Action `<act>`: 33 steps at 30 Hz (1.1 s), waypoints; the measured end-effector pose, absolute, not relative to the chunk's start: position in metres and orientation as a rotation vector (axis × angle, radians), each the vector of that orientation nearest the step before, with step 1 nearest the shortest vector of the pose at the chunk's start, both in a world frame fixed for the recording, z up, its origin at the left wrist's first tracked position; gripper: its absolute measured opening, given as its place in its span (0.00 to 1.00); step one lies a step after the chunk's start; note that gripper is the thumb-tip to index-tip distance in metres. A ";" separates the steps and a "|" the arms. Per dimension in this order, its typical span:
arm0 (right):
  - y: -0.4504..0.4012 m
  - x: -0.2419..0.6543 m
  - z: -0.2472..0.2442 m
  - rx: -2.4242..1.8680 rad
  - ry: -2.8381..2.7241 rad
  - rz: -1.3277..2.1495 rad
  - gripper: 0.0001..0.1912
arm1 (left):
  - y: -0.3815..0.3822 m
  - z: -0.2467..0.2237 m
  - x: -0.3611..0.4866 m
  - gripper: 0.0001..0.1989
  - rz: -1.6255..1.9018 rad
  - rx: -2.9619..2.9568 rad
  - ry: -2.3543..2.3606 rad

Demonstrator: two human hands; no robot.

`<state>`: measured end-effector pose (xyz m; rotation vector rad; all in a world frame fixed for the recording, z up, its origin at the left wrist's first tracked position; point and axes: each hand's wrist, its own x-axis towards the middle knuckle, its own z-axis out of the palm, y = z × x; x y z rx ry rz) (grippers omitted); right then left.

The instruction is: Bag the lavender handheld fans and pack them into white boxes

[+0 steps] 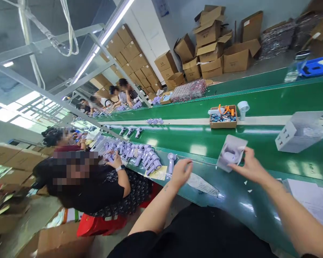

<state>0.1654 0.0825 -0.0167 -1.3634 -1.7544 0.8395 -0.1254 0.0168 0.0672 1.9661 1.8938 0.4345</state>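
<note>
My right hand grips a small pale open box, held tilted above the green bench. Inside the box is a rounded white-and-lilac item, only partly visible. My left hand hovers over the bench edge with its fingers loosely bent and a gap at the thumb; nothing shows in it. Just beyond it lies a lilac handheld fan. Close to that hand, a clear plastic bag rests on the bench.
A co-worker sits at my left beside piled lilac fans. Across the green belt stand a parts carton, a white fan and a white box. Papers lie at right.
</note>
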 end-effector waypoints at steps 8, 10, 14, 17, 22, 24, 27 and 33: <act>0.221 0.197 -0.044 -1.323 -1.474 0.929 0.27 | 0.039 0.029 -0.246 0.16 0.415 1.030 2.347; 0.225 0.200 -0.042 -1.401 -1.459 0.937 0.26 | 0.046 0.030 -0.264 0.12 0.424 1.038 2.266; 0.180 0.176 -0.010 -1.539 -1.591 0.554 0.24 | 0.046 0.015 -0.261 0.08 0.626 0.924 1.819; 0.107 0.115 0.004 -1.721 -1.246 0.809 0.17 | 0.019 -0.016 -0.210 0.12 0.755 0.777 1.720; 0.014 0.023 -0.027 -1.417 -0.692 1.831 0.17 | -0.024 -0.044 -0.129 0.24 0.647 0.834 1.165; 0.005 0.023 -0.037 -1.351 -0.399 1.798 0.14 | -0.024 -0.042 -0.113 0.24 0.566 1.132 1.123; 0.001 0.058 -0.029 -1.473 -0.224 1.515 0.13 | -0.010 -0.044 -0.091 0.22 0.426 1.699 1.129; -0.060 0.118 0.007 -1.547 -0.136 1.382 0.16 | 0.012 -0.070 -0.073 0.05 -0.099 1.975 1.115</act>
